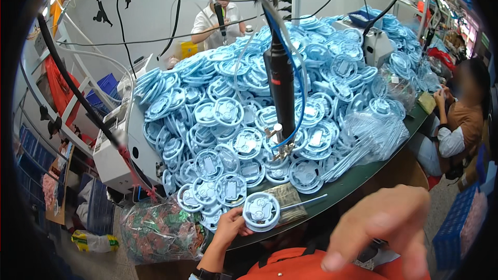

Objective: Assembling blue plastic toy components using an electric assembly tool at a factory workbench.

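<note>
My left hand [231, 227] grips a round light-blue plastic part [261, 211] by its left edge, at the near edge of the green table [353, 184]. A raised pattern shows on the part's upper face. From its right side a thin pale-blue stick [307, 202] points right; whether the two are joined I cannot tell. Under the stick lies a small clear bag [285, 199] of brownish contents. Close to the camera, my right hand [381, 223] is raised and blurred, thumb and fingers apart, with nothing visible between them. A black power screwdriver [280, 88] hangs upright above the table.
A high heap of similar blue parts [228, 111] covers the table. Pale sticks [337, 171] lie by a plastic bag on the right. White machines [122, 158] stand left and far right. Two people sit opposite and right. A bag of coloured pieces [161, 231] stands lower left.
</note>
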Demonstrator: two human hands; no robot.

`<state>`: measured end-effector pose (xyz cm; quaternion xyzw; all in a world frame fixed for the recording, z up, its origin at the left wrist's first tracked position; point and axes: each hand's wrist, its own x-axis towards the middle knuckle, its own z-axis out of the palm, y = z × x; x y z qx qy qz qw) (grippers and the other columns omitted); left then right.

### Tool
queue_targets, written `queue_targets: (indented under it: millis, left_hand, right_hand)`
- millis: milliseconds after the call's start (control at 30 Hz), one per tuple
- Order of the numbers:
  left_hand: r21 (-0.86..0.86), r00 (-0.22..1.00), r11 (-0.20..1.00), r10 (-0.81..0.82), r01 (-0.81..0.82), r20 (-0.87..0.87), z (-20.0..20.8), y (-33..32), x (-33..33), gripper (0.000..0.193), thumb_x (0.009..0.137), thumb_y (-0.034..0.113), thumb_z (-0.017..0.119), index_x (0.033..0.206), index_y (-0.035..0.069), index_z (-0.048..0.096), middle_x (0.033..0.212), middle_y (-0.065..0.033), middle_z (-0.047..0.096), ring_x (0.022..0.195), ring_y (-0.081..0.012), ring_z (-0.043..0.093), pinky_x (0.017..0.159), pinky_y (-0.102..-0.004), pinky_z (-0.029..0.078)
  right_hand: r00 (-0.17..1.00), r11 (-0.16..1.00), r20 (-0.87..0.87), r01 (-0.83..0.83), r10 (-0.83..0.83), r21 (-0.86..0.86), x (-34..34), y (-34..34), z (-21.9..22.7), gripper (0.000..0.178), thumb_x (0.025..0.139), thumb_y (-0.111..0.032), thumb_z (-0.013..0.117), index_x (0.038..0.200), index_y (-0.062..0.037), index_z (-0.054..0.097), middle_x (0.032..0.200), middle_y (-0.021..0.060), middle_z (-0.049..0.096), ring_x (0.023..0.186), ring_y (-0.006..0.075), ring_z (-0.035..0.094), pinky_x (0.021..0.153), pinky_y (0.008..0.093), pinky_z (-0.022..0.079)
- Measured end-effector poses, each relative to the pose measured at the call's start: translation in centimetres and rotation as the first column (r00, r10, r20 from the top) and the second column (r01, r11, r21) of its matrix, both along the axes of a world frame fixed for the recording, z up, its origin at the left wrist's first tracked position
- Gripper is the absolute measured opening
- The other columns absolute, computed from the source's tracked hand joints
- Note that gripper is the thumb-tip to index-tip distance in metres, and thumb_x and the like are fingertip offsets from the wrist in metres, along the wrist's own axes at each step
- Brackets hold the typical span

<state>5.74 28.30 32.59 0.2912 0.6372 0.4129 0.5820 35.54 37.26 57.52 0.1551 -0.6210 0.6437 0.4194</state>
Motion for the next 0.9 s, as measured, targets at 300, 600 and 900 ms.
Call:
queue_targets:
  millis: [300,600,900]
  left_hand:
    - [-0.035,1.0,0.999,0.009,-0.009,-0.02,-0.4,-0.7,-0.6,0.033,0.095,0.005,0.049,0.126,-0.005,0.055,0.08,-0.0128,0.071,0.063,-0.0183,0.071,0.053,-0.0251,0.056]
    - [-0.021,1.0,1.0,-0.021,0.021,0.007,-0.3,-0.6,-0.6,0.034,0.095,0.005,0.049,0.127,-0.005,0.054,0.08,-0.0133,0.071,0.064,-0.0189,0.072,0.053,-0.0251,0.056]
    - [-0.01,1.0,1.0,-0.002,0.002,-0.006,-0.1,-0.9,-0.6,0.033,0.096,0.005,0.049,0.127,-0.005,0.054,0.08,-0.0143,0.071,0.064,-0.0192,0.072,0.053,-0.025,0.056]
  right_hand:
    - [0.982,0.996,-0.18,0.071,-0.061,0.053,-2.6,-0.6,1.8,0.019,0.094,-0.018,0.067,0.094,-0.0002,0.073,0.091,0.0167,0.07,0.074,0.0205,0.067,0.066,0.0326,0.056]
    - [0.967,0.972,-0.122,0.229,-0.223,0.042,0.3,-0.1,3.0,0.012,0.094,-0.009,0.063,0.098,-0.0005,0.055,0.084,0.0176,0.066,0.071,0.0284,0.068,0.059,0.0383,0.058]
    - [0.921,0.922,-0.072,0.385,-0.382,0.032,2.4,1.4,4.5,0.025,0.094,0.001,0.058,0.102,-0.0008,0.035,0.076,0.0186,0.062,0.068,0.0372,0.069,0.051,0.0446,0.06]
